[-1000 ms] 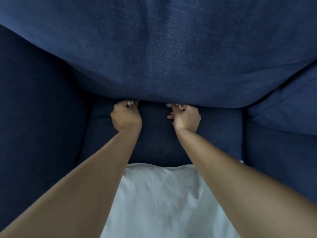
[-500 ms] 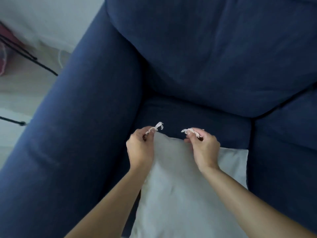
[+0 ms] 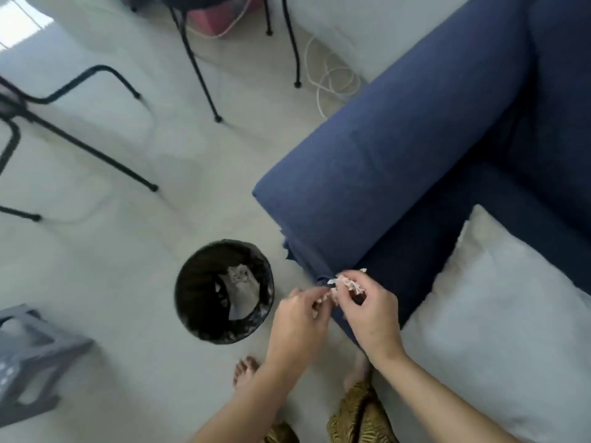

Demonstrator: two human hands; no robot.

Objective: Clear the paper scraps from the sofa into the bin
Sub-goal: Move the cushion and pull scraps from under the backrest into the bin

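Fingers (image 3: 343,290) of both hands pinch paper scraps (image 3: 348,282) btwn them, at sofa (image 3: 399,148) arm's 6 o'clock end. Sofa w/ white cushion (image 3: 499,314) at 3 o'clock; bin (image 3: 204,321) at 9 o'clock of left hand (image 3: 300,318), near. Right hand (image 3: 371,311) touches left.

— What was the person wearing?
— No sleeves showed: both forearms were bare to the picture's edge. The left hand (image 3: 299,318) and right hand (image 3: 367,310) had no rings, watch or gloves.
— And lower down?
— Mustard-gold patterned trousers (image 3: 359,414) with dark fine markings, and the bare feet (image 3: 244,372) wore no shoes.
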